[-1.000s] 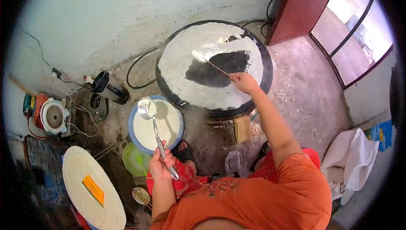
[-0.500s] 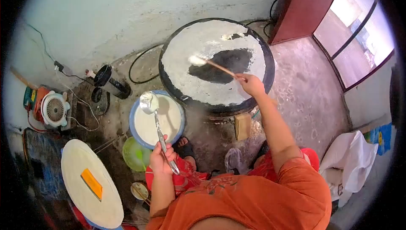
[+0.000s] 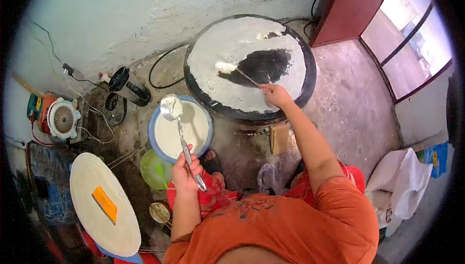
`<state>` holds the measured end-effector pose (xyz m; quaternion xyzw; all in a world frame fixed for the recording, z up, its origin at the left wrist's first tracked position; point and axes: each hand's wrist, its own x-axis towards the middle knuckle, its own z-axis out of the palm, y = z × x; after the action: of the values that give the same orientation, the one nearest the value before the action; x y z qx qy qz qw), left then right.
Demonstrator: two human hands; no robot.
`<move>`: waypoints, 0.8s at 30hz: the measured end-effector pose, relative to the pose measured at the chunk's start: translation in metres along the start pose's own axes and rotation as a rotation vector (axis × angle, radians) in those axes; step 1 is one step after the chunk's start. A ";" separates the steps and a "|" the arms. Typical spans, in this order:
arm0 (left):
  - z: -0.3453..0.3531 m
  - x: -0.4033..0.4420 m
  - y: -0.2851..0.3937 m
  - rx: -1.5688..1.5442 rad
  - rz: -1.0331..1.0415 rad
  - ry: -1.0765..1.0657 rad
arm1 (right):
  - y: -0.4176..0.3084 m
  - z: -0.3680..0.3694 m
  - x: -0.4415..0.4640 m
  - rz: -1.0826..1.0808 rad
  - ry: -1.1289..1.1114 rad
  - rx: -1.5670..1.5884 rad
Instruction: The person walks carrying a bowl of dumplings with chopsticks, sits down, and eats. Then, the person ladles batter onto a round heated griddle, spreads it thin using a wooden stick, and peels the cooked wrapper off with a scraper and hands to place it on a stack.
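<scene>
My left hand (image 3: 186,173) is wrapped round the handle of a metal ladle (image 3: 170,108), its batter-smeared bowl held above a blue-rimmed basin of white batter (image 3: 169,140). My right hand (image 3: 276,95) grips a thin wooden stick (image 3: 249,77). A lump of white batter (image 3: 225,67) clings to the stick's far end, at the left edge of a bare dark patch. Pale batter coats most of the big round black griddle (image 3: 242,101) around that patch, with another small dark gap near the far right rim.
Left of me lies a stack of round flatbreads (image 3: 92,215) with an orange scraper (image 3: 105,205) on top. A green bowl (image 3: 155,169) sits beside the basin. A brick-like block (image 3: 279,139) stands against the griddle's near side. A white sack (image 3: 395,186) is at right.
My right hand has moved a little left and toward the griddle's near side, and the stick's angle has steepened. My left hand still holds the ladle over the basin.
</scene>
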<state>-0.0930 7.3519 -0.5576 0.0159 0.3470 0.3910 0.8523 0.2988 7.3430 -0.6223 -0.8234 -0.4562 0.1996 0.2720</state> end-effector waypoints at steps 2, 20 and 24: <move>-0.001 0.000 0.001 -0.010 -0.021 -0.007 | -0.024 -0.023 -0.010 0.004 -0.065 -0.116; -0.009 -0.008 0.001 -0.090 -0.073 -0.004 | -0.043 0.028 -0.089 -0.171 0.223 -0.759; -0.016 -0.002 0.005 -0.086 -0.062 -0.008 | -0.047 0.013 -0.087 0.031 0.286 -0.398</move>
<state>-0.1068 7.3500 -0.5674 -0.0298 0.3267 0.3788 0.8654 0.2173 7.2920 -0.5959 -0.8876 -0.4306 -0.0084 0.1631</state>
